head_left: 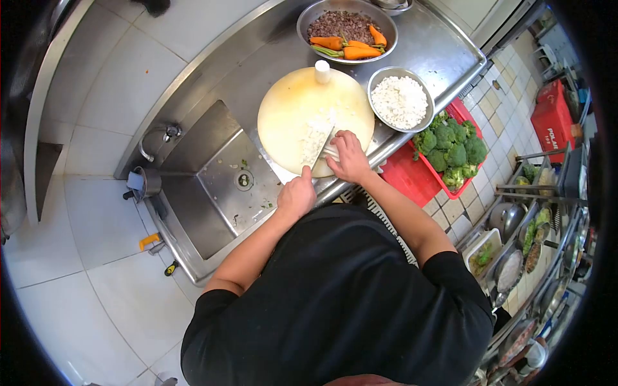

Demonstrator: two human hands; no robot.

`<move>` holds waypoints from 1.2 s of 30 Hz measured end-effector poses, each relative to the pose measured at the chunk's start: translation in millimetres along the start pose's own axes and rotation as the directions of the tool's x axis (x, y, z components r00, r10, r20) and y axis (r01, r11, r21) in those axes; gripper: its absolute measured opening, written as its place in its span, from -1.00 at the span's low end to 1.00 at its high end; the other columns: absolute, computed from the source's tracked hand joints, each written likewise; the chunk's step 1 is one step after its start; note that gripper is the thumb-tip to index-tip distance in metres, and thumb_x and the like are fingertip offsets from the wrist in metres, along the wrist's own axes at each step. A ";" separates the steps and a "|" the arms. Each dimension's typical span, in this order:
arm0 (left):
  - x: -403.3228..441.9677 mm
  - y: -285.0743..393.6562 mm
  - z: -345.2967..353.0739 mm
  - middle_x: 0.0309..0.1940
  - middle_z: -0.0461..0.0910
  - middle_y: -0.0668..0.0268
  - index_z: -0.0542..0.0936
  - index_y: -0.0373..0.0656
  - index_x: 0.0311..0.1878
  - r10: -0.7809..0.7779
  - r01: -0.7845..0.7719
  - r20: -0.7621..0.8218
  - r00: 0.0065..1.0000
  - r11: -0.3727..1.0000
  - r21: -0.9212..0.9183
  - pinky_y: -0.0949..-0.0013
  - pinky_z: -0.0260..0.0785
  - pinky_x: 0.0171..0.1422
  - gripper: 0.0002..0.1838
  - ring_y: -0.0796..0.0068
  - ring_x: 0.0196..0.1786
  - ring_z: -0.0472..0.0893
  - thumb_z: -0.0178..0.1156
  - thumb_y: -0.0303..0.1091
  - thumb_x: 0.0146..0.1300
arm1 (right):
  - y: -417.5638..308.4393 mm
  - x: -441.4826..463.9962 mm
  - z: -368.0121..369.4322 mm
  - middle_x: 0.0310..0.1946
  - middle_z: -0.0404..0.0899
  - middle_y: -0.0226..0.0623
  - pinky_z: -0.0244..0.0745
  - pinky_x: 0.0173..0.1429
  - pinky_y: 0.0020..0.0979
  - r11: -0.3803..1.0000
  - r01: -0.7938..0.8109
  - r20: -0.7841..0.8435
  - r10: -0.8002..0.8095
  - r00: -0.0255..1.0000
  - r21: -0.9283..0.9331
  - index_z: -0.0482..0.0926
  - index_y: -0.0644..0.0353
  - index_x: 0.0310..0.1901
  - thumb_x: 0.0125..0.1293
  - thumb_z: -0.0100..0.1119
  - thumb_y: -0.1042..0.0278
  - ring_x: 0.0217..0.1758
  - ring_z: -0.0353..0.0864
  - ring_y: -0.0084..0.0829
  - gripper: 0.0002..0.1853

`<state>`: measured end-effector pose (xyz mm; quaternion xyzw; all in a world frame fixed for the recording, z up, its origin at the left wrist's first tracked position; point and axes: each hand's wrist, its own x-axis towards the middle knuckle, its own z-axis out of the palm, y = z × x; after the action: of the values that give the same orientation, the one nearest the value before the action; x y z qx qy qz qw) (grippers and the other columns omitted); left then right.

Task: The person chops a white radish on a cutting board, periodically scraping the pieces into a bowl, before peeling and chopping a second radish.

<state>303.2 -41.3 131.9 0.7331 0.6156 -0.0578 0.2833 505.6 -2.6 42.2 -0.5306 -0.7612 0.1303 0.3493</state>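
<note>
A round, pale cutting board point(283, 96) lies on the steel counter. My left hand point(297, 195) is closed around the handle of a knife point(324, 145), whose blade rests over the board. Beside the blade, my right hand point(349, 158) has its fingers bent onto white strips point(331, 152) near the board's front edge. Small chopped white pieces point(313, 138) lie on the other side of the blade. At the far edge of the board stands a white cylindrical piece point(322, 71).
Right of the board is a bowl of white pieces point(399, 101); behind it, a bowl holds carrots point(360, 51) and chopped brownish bits. Broccoli point(454, 148) fills a red crate at the right. A steel sink point(215, 186) lies left. Shelves with trays stand far right.
</note>
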 end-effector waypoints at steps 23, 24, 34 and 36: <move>2.2 10.2 -34.4 -0.31 0.69 -0.29 0.38 -0.25 0.10 -0.036 0.035 -0.011 0.999 0.995 -0.089 -0.32 0.49 0.02 -0.76 -0.41 -0.15 0.69 -0.02 -0.27 0.59 | 13.3 6.3 12.4 -0.08 0.57 -0.20 0.58 0.18 -0.14 0.992 0.121 -0.076 -0.119 0.990 0.018 0.64 0.11 -0.06 0.22 0.35 0.38 0.06 0.62 -0.11 -0.75; -2.9 13.3 -40.9 -0.31 0.69 -0.29 0.38 -0.25 0.09 -0.034 0.034 0.001 0.999 0.996 -0.081 -0.33 0.49 0.01 -0.77 -0.41 -0.16 0.69 -0.02 -0.27 0.59 | 13.4 6.5 12.3 -0.09 0.57 -0.21 0.58 0.18 -0.14 0.993 0.116 -0.076 -0.114 0.991 0.023 0.64 0.11 -0.06 0.22 0.35 0.38 0.06 0.62 -0.11 -0.76; 15.5 4.3 -1.2 -0.36 0.66 -0.34 0.38 -0.29 0.11 -0.036 0.040 0.053 0.998 0.997 -0.066 -0.37 0.47 -0.02 -0.76 -0.46 -0.20 0.68 0.04 -0.33 0.56 | 10.9 6.9 10.2 -0.12 0.60 -0.21 0.61 0.14 -0.20 0.994 0.108 -0.101 -0.104 0.989 0.034 0.64 0.14 -0.10 0.20 0.35 0.41 0.03 0.64 -0.14 -0.77; 29.5 5.0 -0.6 -0.36 0.66 -0.33 0.37 -0.28 0.12 0.009 -0.007 0.024 1.000 0.996 -0.090 -0.36 0.47 -0.02 -0.76 -0.46 -0.20 0.68 0.04 -0.33 0.56 | 11.3 8.5 9.8 -0.11 0.60 -0.19 0.60 0.14 -0.18 0.993 0.098 -0.097 -0.092 0.991 0.063 0.64 0.15 -0.10 0.19 0.35 0.43 0.03 0.63 -0.12 -0.77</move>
<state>314.6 -15.7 121.4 0.7212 0.6113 -0.0382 0.3237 505.5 11.3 32.0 -0.4872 -0.7635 0.1141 0.4083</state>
